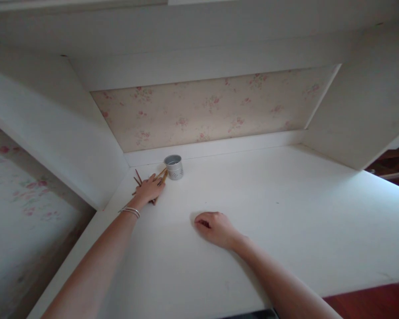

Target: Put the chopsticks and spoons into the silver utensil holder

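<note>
My left hand reaches to the far left of the white desktop, its fingers bent over a loose bunch of thin sticks that look like pencils. Their ends poke out on both sides of the hand and point different ways; the palm hides their middles. Just right of these pencils stands a small silver metal cup, upright, with a pattern of small holes in its side. Nothing shows above its rim. Nearer to me, my right hand rests on the desktop with its fingers curled in, and I see nothing in them.
White side panels rise at the left and right of the desktop. A white shelf hangs overhead. Flowered wallpaper covers the back. Reddish floor shows past the front right edge.
</note>
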Motion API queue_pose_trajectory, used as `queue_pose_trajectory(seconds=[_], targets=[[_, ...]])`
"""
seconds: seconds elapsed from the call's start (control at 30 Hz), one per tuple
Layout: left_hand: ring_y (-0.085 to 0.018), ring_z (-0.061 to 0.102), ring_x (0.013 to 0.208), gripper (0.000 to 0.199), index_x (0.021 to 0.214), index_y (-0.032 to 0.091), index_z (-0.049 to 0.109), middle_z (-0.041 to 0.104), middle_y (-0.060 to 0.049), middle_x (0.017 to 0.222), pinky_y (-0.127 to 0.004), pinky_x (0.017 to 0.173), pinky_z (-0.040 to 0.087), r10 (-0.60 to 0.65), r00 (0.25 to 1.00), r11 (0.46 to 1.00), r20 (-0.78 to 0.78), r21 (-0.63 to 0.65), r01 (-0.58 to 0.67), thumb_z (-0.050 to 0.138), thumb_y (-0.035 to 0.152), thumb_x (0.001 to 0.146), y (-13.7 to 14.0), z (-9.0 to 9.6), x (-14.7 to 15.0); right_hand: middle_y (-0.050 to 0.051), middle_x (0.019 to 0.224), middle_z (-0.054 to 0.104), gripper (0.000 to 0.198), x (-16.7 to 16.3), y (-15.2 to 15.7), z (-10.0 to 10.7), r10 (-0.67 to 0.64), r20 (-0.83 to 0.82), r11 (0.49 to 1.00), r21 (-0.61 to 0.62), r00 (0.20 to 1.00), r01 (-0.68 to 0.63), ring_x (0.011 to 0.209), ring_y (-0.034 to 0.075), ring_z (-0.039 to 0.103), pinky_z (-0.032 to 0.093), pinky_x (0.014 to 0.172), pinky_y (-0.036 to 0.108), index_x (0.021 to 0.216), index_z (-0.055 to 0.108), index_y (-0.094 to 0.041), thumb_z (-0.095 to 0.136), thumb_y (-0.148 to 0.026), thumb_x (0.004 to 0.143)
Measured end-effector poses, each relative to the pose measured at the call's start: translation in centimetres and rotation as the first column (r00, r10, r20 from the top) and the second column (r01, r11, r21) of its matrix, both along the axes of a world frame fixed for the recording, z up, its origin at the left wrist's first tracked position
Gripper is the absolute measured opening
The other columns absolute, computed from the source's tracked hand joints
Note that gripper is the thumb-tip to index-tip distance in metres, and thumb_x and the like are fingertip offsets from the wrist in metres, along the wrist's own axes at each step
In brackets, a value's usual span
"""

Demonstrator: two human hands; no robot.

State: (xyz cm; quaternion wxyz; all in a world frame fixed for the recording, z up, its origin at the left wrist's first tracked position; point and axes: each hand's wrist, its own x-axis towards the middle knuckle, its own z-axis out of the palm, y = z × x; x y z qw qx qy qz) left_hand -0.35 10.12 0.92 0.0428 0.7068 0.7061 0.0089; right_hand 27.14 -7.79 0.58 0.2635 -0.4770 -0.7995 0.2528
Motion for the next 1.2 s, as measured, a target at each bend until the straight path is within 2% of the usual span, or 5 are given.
queue_pose_trajectory(seconds=[0.37,0.57,0.8,0.93,1.2], targets=[[-0.034,0.042,0.124,0.047,0.126,0.032,0.053,0.032,-0.007,0.150,-0.057,0.092,0.040,-0.005,0.998,0.987,-0.057,0.160,0.014,0.026,0.048,0.090,-11.6,-0.3,3.2,-0.002,0.073,0.067,0.020,-0.1,0.1,-0.5,-0.018,-0.028,1.000,-0.011,0.999,0.018,0.063,0.011,0.057,0.036,0.059,0.021,0.081,0.067,-0.023,0.048,-0.028,0.086],[-0.033,0.036,0.128,0.042,0.122,0.028,0.056,0.036,-0.009,0.147,-0.051,0.092,0.043,-0.074,0.995,0.971,-0.069,0.223,0.088,0.032,0.043,0.091,-17.2,-0.3,4.6,0.000,0.096,0.069,0.028,-0.8,3.3,0.7,-0.180,-0.138,0.984,-0.040,0.974,0.176,0.064,0.011,0.060,0.043,0.065,0.024,0.111,0.060,-0.024,0.053,-0.031,0.084],[-0.034,0.035,0.130,0.042,0.122,0.030,0.057,0.038,-0.007,0.146,-0.053,0.098,0.038,-0.059,0.998,0.967,0.015,0.247,0.053,0.038,0.047,0.089,-17.1,-0.4,4.5,0.006,0.105,0.068,0.058,-3.9,9.5,5.8,-0.259,0.173,0.965,0.086,0.950,0.248,0.091,0.025,0.065,0.046,0.075,0.035,0.141,0.028,-0.028,0.046,-0.043,0.088],[-0.031,0.037,0.131,0.045,0.125,0.027,0.057,0.041,-0.009,0.144,-0.046,0.106,0.033,-0.102,0.990,0.952,0.098,0.299,0.069,0.040,0.047,0.089,-16.6,-0.4,3.3,0.010,0.113,0.066,0.046,-5.4,11.6,6.6,-0.252,0.331,0.968,0.082,0.909,0.238,0.098,0.028,0.064,0.047,0.076,0.036,0.134,0.040,-0.027,0.039,-0.044,0.091],[-0.023,0.051,0.117,0.040,0.113,0.019,0.062,0.059,-0.008,0.124,-0.035,0.105,0.035,-0.107,0.958,0.945,0.268,0.328,0.014,0.042,0.041,0.087,-15.8,0.5,0.5,0.010,0.109,0.067,0.035,-3.4,10.6,7.4,-0.325,0.295,0.942,0.183,0.898,0.280,0.095,0.023,0.063,0.042,0.075,0.030,0.118,0.051,-0.022,0.029,-0.038,0.098]])
